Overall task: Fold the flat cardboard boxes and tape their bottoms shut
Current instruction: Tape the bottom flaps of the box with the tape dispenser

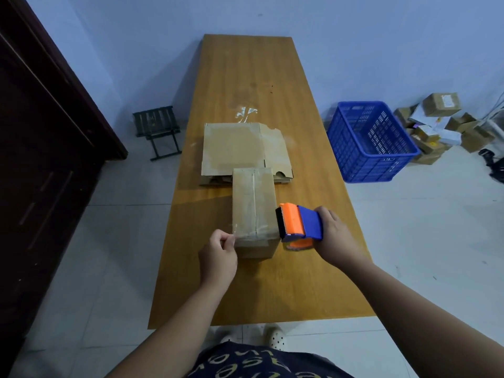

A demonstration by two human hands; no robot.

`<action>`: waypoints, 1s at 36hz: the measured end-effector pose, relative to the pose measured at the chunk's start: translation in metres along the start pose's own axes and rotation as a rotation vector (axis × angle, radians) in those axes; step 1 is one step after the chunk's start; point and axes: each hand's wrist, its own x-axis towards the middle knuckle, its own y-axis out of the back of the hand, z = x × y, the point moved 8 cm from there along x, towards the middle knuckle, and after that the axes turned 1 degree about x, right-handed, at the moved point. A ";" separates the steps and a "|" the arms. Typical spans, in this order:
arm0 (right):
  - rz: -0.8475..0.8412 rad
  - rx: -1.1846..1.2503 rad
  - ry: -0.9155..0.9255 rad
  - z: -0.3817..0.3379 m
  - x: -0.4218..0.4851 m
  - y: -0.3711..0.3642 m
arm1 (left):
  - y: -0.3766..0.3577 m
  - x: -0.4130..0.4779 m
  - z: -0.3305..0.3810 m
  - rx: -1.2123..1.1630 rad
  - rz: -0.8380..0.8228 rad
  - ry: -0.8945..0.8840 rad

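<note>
A folded cardboard box (254,205) stands on the wooden table (259,290), its flap seam running away from me under a strip of clear tape. Another clear tape strip (251,233) crosses its near end. My left hand (218,255) pinches the free tape end at the box's left near corner. My right hand (334,236) grips an orange and blue tape dispenser (298,225) pressed against the box's right near edge. Behind the box lies a stack of flat cardboard boxes (240,148).
A blue plastic crate (371,143) sits on the floor right of the table, with a heap of small parcels (441,124) beyond it. A small dark folding stool (158,129) stands left of the table. A dark wooden door (41,132) fills the left side.
</note>
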 end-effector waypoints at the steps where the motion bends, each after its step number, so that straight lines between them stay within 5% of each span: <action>1: 0.001 0.005 -0.005 0.004 0.001 -0.001 | 0.000 0.001 0.000 0.004 0.005 0.008; 15: 0.027 0.242 -0.060 0.024 0.003 0.022 | -0.008 0.007 0.000 -0.091 0.001 0.088; 26: 0.071 0.502 -0.108 0.028 -0.007 0.013 | -0.025 0.002 -0.018 -0.736 -0.138 0.301; 36: 0.046 0.569 -0.078 0.012 -0.008 0.006 | -0.020 0.001 -0.026 -0.818 -0.184 0.292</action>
